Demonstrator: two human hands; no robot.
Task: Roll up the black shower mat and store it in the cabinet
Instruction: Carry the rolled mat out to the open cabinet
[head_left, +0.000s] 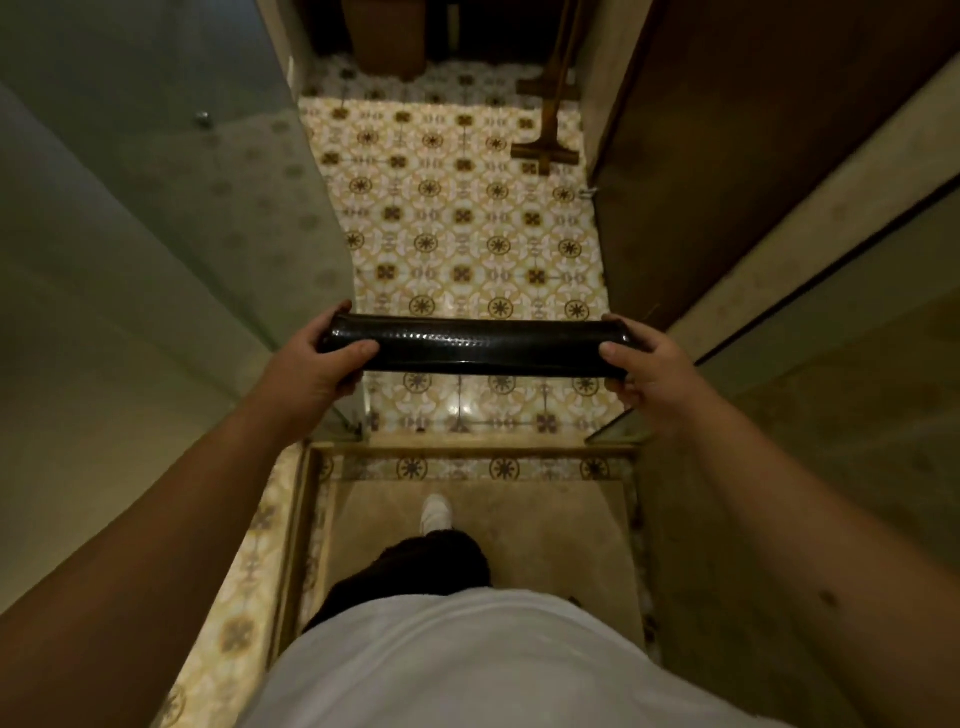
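The black shower mat (478, 347) is rolled into a tight glossy tube and held level in front of me, above the patterned floor. My left hand (311, 364) grips its left end, thumb on top and fingers curled behind. My right hand (644, 366) grips the right end the same way. Brown wooden panelling (727, 156) that may be the cabinet stands on the right; I cannot tell where its door is.
I stand on the beige shower floor (467, 525) behind a low tiled step (467, 447), one white shoe (435, 512) forward. Glass panels (156, 234) flank me on both sides. Patterned tile floor (457, 218) runs ahead to a brown stand (545, 150) and a dark bin (384, 41).
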